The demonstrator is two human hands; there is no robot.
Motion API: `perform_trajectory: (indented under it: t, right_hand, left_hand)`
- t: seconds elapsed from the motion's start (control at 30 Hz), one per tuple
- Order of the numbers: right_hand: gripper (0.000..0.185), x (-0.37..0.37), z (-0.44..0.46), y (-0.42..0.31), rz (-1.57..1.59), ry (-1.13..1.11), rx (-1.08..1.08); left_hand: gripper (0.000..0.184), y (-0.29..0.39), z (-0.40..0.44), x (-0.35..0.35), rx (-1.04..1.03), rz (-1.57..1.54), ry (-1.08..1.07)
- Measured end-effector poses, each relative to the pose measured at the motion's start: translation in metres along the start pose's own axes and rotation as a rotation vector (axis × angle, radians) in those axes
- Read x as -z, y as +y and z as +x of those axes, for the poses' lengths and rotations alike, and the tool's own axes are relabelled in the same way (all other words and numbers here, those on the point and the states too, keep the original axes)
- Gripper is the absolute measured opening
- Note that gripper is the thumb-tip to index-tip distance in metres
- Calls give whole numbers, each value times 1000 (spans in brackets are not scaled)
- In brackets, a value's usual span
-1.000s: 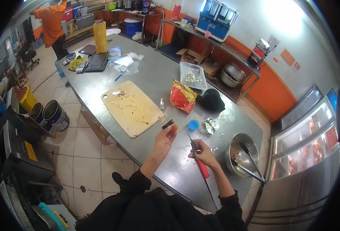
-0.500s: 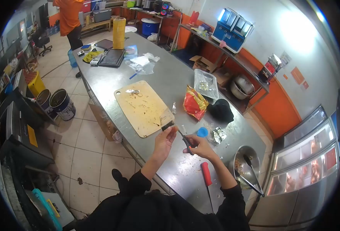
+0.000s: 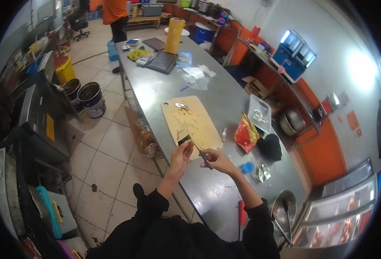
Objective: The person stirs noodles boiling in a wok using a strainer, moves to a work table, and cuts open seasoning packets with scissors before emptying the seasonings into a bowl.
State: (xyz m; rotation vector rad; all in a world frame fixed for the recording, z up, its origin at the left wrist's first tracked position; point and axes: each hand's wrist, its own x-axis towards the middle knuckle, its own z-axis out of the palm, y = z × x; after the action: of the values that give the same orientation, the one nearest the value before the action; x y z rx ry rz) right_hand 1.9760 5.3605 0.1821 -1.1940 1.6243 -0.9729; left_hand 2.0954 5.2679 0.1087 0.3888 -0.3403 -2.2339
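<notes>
My left hand pinches a small packet that looks clear with a dark band, just over the near edge of the cutting board. My right hand grips black-handled scissors, their blades pointing at the packet beside my left fingertips. Whether the blades touch it, I cannot tell. On the board lie brown crumbs and a silver strip. Right of my right hand are a blue cap and crumpled foil.
A red-handled knife lies by my right forearm, near a metal bowl with tongs. Beyond are a red-and-yellow bag, a black cloth item and a clear tray. A person in orange stands past the table's far end.
My view has turned left, so the table and board appear further right. Both hands keep their holds, with the scissors still close to the packet.
</notes>
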Motion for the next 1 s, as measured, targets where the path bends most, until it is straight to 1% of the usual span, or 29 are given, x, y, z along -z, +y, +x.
perform_trajectory:
  t: [0.13,0.2,0.23,0.3,0.4,0.47,0.63,0.73,0.8,0.87,1.0]
  right_hand:
    - [33,-19,55,-11,-40,-60,-39]
    - [40,-25,85,-15,-64,-149,-84]
    - [40,-31,98,-26,-73,-163,-82]
    - [40,-44,122,-50,-102,-169,-109]
    - [39,-56,161,-63,-193,-165,-109]
    - [39,-63,184,-64,-193,-180,-117]
    - [37,-79,232,-72,-125,-202,-121]
    - [36,-85,250,-74,-128,-159,-163]
    - [36,-87,261,-75,-125,-191,-162]
    - [34,-89,271,-76,-141,-193,-168]
    - [32,-87,280,-79,-198,-180,-179]
  left_hand:
    - [10,41,24,16,-92,-32,57]
    - [10,63,37,22,-140,-50,74]
    - [10,74,43,25,-139,-51,85]
    - [9,94,58,32,-142,-60,100]
    - [9,120,86,45,-165,-105,117]
    - [8,135,101,51,-185,-88,131]
    - [8,164,131,64,-171,-130,99]
    - [9,177,147,74,-170,-150,86]
    - [9,182,156,79,-169,-155,88]
    - [8,184,162,82,-115,-157,76]
    - [8,188,172,82,-123,-166,87]
